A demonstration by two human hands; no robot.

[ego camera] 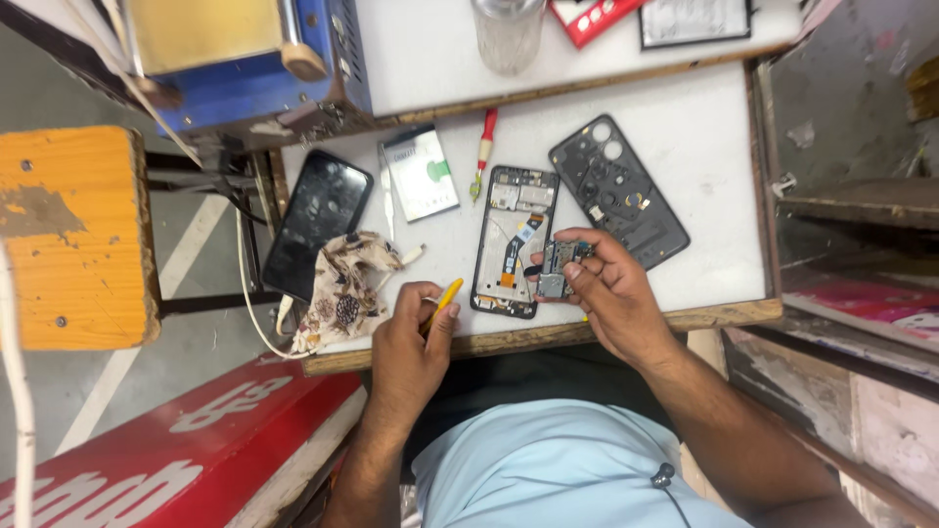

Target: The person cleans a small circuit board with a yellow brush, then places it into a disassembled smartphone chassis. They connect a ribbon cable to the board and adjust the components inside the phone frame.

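Both forearms reach up from the lower edge of the view, bare to the elbow. The left hand [416, 328] is curled into a loose fist, thumb pressed against the bent fingers, knuckles upward. The right hand [606, 288] lies a little higher, wrist bent inward, fingers hooked and thumb pinching toward the fingertips. The hands stay apart.

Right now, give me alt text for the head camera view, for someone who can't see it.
Seen from above, a person's right hand holds a small circuit board beside an opened phone frame on a white worktable, while the left hand grips a yellow pry tool. A black back cover, battery and detached screen lie nearby.
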